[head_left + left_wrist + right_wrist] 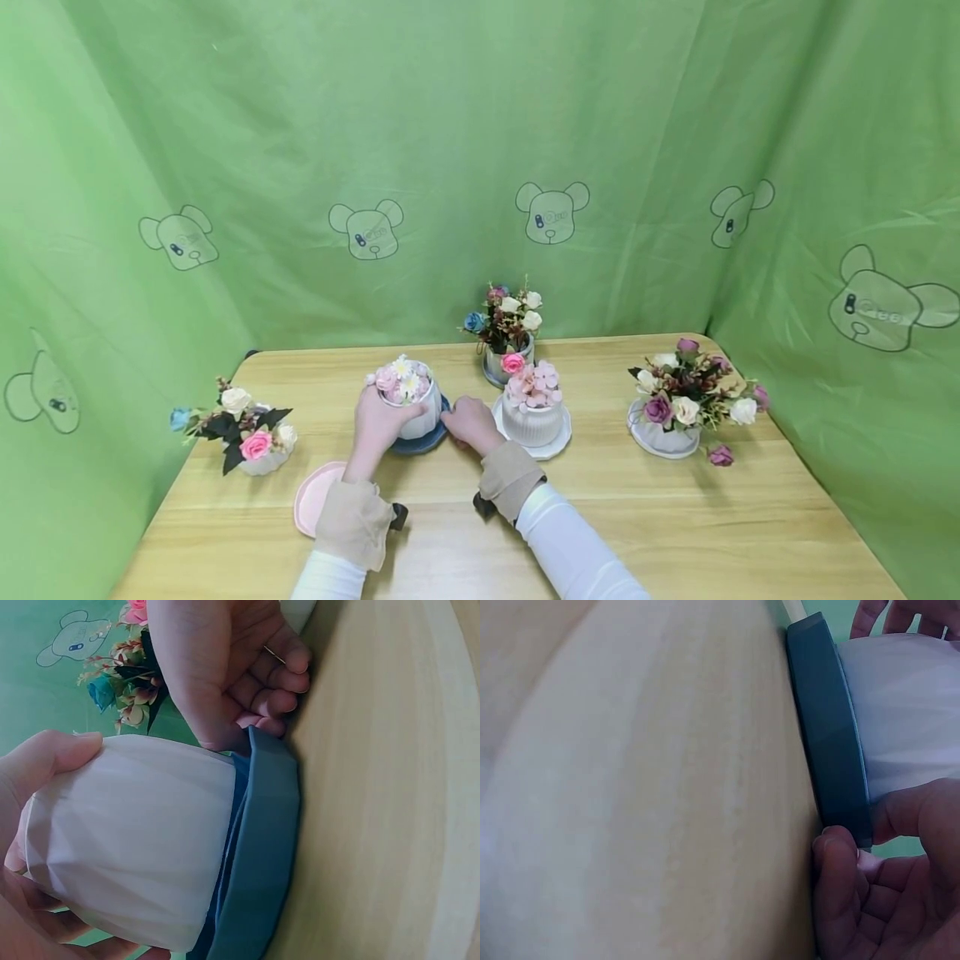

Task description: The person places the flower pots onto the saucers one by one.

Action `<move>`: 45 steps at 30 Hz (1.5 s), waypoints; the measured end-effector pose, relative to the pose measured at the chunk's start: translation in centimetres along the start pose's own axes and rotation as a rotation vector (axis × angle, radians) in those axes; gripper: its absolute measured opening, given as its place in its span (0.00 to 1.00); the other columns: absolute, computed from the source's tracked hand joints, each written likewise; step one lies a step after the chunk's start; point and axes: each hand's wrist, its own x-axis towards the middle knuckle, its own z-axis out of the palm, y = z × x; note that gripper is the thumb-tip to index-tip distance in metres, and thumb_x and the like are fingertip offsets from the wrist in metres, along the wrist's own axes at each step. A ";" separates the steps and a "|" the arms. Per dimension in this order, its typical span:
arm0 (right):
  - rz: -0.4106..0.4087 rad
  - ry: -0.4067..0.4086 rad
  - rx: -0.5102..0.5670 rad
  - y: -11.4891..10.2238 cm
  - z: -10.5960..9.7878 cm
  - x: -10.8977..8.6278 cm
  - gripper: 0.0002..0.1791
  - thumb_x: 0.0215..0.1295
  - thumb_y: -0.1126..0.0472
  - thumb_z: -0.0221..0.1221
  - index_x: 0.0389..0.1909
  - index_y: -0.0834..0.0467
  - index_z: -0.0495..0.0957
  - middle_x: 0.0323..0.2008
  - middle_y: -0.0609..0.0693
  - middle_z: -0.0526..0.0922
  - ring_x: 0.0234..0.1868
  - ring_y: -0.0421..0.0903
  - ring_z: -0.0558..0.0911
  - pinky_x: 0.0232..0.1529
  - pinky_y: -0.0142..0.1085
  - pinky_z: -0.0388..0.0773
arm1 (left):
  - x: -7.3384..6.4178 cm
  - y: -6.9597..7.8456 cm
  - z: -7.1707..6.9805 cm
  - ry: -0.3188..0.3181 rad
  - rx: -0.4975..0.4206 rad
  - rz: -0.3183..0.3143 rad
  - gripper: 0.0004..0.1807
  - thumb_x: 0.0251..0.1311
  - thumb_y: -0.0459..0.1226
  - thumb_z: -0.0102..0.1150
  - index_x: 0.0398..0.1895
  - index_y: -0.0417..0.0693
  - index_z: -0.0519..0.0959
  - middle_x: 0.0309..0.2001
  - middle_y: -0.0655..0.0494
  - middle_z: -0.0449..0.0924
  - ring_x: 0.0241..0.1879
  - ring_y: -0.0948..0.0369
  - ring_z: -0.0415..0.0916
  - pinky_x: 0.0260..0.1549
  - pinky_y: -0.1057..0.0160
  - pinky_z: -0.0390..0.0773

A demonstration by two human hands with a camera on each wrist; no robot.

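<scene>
A white flowerpot [426, 415] with pink roses and daisies stands on a dark blue saucer [418, 447], left of the table's middle. My left hand [377, 423] grips the pot from its left side, thumb and fingers spread around the upper wall. At the saucer's right edge, my right hand [472, 422] pinches the rim between thumb and curled fingers. In the left wrist view the pot's base [214, 847] sits inside the saucer [270, 825]. From the right wrist, the saucer [829, 720] appears down at the tabletop.
Close right of my right hand, a ribbed pot [534, 423] of pink flowers stands on a white saucer [557, 446]. Behind it is another potted bouquet [506, 321]. More flowerpots stand at far left [261, 460] and right [667, 437]. A pink saucer [315, 498] lies beside my left wrist.
</scene>
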 end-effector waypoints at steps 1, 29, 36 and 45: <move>0.001 0.000 0.003 0.0 0.0 0.0 0.18 0.60 0.53 0.53 0.12 0.53 0.71 0.04 0.43 0.67 0.07 0.41 0.71 0.19 0.33 0.69 | 0.0 0.0 0.0 -0.002 0.001 -0.002 0.49 0.35 0.46 0.78 0.62 0.35 0.68 0.56 0.38 0.77 0.55 0.45 0.76 0.59 0.47 0.74; 0.005 -0.008 -0.004 0.0 0.0 0.1 0.19 0.62 0.53 0.53 0.12 0.53 0.71 0.04 0.43 0.69 0.07 0.41 0.71 0.18 0.32 0.69 | -0.1 -1.1 0.8 -0.020 0.007 -0.014 0.47 0.36 0.46 0.78 0.60 0.34 0.68 0.54 0.37 0.78 0.54 0.45 0.77 0.58 0.48 0.76; -0.005 0.002 -0.007 -0.1 -0.1 -0.1 0.18 0.61 0.53 0.53 0.13 0.53 0.71 0.05 0.43 0.68 0.08 0.41 0.72 0.18 0.33 0.69 | -0.1 -1.2 0.7 -0.024 0.029 -0.016 0.47 0.37 0.47 0.78 0.60 0.33 0.68 0.54 0.37 0.78 0.54 0.45 0.77 0.58 0.47 0.76; -0.003 -0.005 -0.015 0.0 -0.1 -0.2 0.19 0.61 0.52 0.54 0.12 0.53 0.71 0.04 0.44 0.68 0.10 0.44 0.73 0.19 0.33 0.69 | -0.2 -1.1 0.6 -0.061 0.011 -0.003 0.48 0.39 0.44 0.77 0.63 0.31 0.65 0.56 0.34 0.75 0.56 0.43 0.75 0.61 0.46 0.73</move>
